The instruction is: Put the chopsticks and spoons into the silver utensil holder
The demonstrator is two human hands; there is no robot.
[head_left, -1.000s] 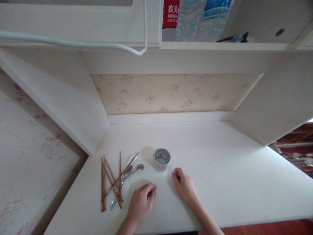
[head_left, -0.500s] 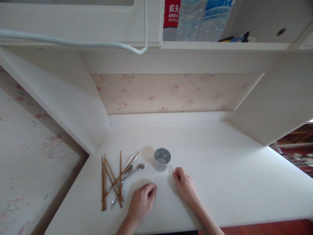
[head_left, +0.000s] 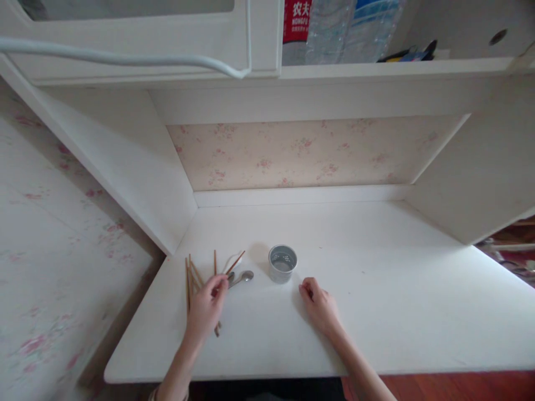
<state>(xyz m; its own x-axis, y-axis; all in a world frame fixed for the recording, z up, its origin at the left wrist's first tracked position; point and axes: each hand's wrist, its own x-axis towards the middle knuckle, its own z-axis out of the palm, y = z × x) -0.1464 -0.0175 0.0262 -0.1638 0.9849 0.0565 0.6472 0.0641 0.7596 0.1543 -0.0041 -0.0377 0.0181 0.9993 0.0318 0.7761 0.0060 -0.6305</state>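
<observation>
Our bunched left grip meets a thin brown wooden chopstick on the white worktop; we cannot tell its hold. We judge it light, stiff, best pinched mid-shaft; our right grip curls, apparently empty.

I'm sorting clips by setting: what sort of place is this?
Probably a room in a home: a white desk stands beneath a cabinet, with floral wallpaper behind.
</observation>
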